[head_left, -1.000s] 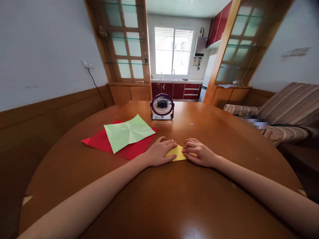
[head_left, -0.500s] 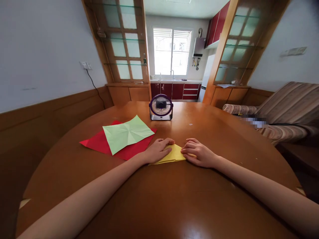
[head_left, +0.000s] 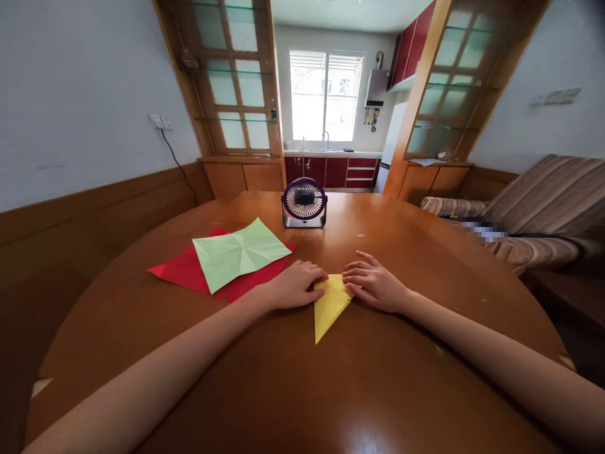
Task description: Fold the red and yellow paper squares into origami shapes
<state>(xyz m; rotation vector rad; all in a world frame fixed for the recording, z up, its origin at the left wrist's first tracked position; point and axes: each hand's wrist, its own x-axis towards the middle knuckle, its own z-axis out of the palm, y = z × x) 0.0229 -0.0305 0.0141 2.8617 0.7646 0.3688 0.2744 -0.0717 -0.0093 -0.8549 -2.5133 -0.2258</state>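
A folded sheet of yellow paper lies on the table in front of me, with one sharp corner pointing toward me. My left hand has its upper left edge between thumb and fingers, the fingertips resting on the paper. At the upper right edge, my right hand holds the paper with its thumb and lower fingers, while one finger is stretched out above it. The fingers hide parts of both edges. Left of my left hand, a creased light green sheet lies over a red sheet.
A small purple fan stands on the brown wooden table beyond my hands. Behind the table are wooden cabinets and a kitchen window. To the right is a striped sofa.
The yellow paper has turned, so its long edge no longer lies sideways and a sharp corner points toward me. My hands have shifted slightly with it; one right finger has stretched out.
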